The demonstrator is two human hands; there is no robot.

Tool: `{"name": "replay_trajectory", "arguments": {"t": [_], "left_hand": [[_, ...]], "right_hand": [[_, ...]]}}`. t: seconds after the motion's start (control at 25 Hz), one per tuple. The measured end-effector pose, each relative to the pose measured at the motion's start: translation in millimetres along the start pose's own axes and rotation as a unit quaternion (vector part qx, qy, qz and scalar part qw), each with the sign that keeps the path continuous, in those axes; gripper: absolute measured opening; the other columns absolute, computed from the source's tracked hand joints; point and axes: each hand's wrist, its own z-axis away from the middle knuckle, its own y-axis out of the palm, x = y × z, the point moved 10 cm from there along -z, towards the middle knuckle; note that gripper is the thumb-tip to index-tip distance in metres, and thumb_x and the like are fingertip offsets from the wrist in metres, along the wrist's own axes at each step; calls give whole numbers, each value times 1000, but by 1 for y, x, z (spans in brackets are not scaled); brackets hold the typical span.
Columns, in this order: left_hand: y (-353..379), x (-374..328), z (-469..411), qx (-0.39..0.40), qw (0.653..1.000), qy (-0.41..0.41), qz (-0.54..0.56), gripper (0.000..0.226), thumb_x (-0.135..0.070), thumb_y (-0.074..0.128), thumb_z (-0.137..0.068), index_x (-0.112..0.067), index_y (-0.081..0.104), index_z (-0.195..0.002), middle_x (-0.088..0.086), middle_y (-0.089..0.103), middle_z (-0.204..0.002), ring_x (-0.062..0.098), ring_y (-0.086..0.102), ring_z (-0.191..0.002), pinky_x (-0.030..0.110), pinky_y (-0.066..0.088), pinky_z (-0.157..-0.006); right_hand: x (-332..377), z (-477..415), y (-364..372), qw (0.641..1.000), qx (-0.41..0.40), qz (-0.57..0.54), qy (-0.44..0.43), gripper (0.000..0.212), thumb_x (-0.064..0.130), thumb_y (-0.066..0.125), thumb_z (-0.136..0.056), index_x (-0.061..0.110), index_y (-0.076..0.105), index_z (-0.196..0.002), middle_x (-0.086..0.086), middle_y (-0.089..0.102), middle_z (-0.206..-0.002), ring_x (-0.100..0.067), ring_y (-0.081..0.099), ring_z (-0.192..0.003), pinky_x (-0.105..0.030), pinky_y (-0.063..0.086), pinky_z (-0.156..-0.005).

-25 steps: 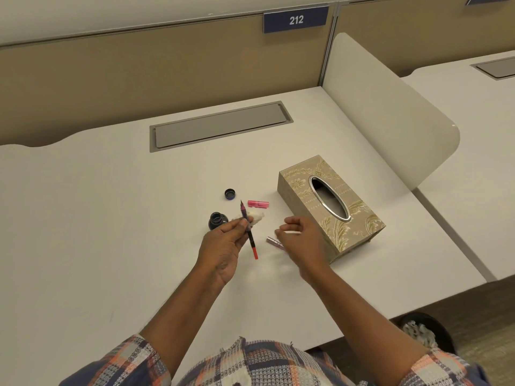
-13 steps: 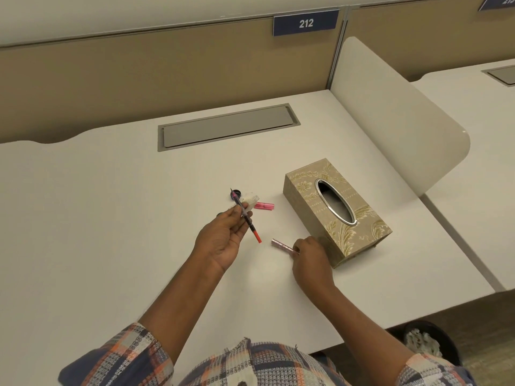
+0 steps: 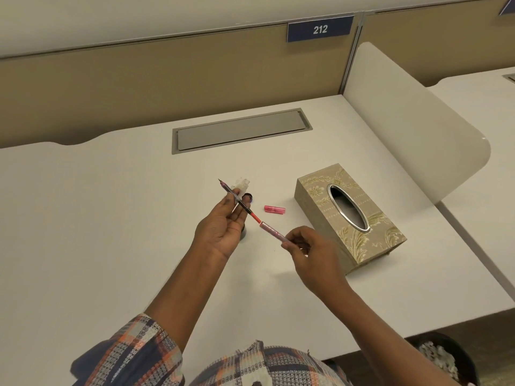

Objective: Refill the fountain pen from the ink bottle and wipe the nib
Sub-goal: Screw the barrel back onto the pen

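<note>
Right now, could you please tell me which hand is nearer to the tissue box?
The right hand. It hovers close to the left of the tissue box, holding the pen barrel; the left hand, holding the rest of the pen, is farther left.

The one legible text is the number "212", in white figures on a dark blue rectangular sign [image 3: 320,29]. The sign sits on the top rail of the tan partition [image 3: 167,79] behind the worktop [image 3: 83,218], above the worktop's far right corner and just left of the upright post [image 3: 351,51] where two partitions meet. A second blue sign [image 3: 508,5] of the same kind shows at the upper right over the neighbouring desk, but it is cut off and its figures cannot be read. The tissue box [image 3: 315,188] near the worktop's right edge bears only gold leaf ornament.
</note>
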Motion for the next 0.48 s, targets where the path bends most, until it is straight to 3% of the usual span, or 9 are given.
{"name": "replay_trajectory", "arguments": {"t": [0.2, 0.28, 0.4, 0.48], "left_hand": [[-4, 2, 2, -14, 999, -7, 36, 14, -4, 52, -91, 6, 62, -92, 15, 74, -80, 26, 73, -69, 35, 58, -79], [-3, 3, 4, -14, 999, -8, 40, 15, -4, 52, -91, 6, 62, -93, 15, 74, -84, 26, 73, -69, 36, 58, -80], [-3, 8, 5, -17, 999, -14, 28, 15, -5, 51, -92, 5, 62, -95, 16, 69, -95, 26, 71, -81, 36, 52, -87], [-4, 13, 5, -16, 999, -20, 25, 14, -5, 52, -91, 4, 63, -95, 16, 68, -98, 26, 67, -89, 37, 52, -83]], "right_hand": [[1, 1, 2, 1000, -9, 3, 13, 14, 17, 73, -83, 26, 63, -80, 7, 69, -78, -2, 64, -74, -5, 41, -60], [2, 1, 2, 1000, -9, -1, 13, 12, 18, 73, -83, 26, 64, -81, 7, 68, -79, 0, 63, -74, -5, 42, -60], [6, 1, 2, 1000, -14, -7, 6, 5, 19, 73, -83, 21, 68, -85, 9, 67, -79, 0, 62, -73, -4, 44, -59], [7, 0, 4, 1000, -21, -16, 2, 7, 19, 72, -83, 17, 71, -90, 11, 66, -78, 1, 61, -71, -3, 44, -59]]}}
